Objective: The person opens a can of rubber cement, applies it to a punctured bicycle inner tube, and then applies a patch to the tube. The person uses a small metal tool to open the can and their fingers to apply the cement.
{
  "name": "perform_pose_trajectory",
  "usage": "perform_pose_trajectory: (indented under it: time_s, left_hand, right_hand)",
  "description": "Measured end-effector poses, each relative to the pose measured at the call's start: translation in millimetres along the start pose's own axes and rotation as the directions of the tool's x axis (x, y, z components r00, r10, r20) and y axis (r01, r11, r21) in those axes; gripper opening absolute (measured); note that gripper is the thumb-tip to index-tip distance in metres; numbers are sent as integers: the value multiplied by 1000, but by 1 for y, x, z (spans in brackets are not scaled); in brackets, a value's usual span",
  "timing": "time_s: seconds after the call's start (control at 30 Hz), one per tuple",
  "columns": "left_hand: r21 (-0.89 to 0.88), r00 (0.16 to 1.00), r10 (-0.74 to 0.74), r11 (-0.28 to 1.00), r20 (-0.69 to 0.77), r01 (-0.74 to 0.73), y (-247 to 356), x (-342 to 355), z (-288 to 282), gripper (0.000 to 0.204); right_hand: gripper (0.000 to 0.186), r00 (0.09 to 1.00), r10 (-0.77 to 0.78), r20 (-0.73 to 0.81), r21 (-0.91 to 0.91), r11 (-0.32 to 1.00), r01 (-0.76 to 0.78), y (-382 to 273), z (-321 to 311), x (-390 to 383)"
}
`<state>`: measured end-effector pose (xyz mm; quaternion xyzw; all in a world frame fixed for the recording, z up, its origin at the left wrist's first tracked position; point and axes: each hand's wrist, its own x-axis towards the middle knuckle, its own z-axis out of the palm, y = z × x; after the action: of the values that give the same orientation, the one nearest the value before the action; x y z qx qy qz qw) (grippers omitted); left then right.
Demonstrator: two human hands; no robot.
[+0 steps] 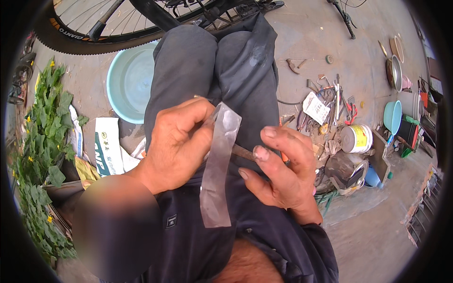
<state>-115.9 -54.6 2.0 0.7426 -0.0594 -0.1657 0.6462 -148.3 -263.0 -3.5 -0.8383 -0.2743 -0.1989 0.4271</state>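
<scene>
My left hand (181, 141) is closed in a pinch at the upper end of a translucent strip (217, 181), which hangs down over my dark jacket. What else its fingers may hold is hidden behind the strip. Right of it is my right hand (285, 172), thumb and first fingers apart and loosely curled. A narrow, rusty-brown tool shaft (244, 152) runs from behind the strip to these fingers. A bit of orange (284, 156), perhaps its handle, shows between them. Both hands are above my lap, with my dark trousers (188, 61) beyond.
A bicycle wheel (94, 45) lies across the far left, near a light-blue basin (132, 85). On the ground at right are a hammer (292, 66), scattered hand tools (325, 101) and a white tub (356, 138). Leafy plants (42, 127) line the left side.
</scene>
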Motion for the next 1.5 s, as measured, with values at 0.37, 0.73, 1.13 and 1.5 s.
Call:
perform_pose_trajectory:
  time_s: [0.37,0.73,1.13,1.5]
  left_hand:
    - [-203,932,-193,944,307,262,-1,-18,-9,16]
    - [-533,941,-53,813,336,236,-12,-29,-16,19]
    - [-609,964,-157,749,216,259,-20,-33,-19,15]
    - [-386,933,-284,853,220,351,-5,-33,-7,33]
  right_hand:
    - [11,906,403,-128,247,898,-365,-12,12,5]
    - [11,524,842,126,715,289,-636,-13,15,9]
    - [10,429,884,184,687,196,-700,-29,22,-8]
    - [10,402,879,257,817,24,-577,-35,9,-3]
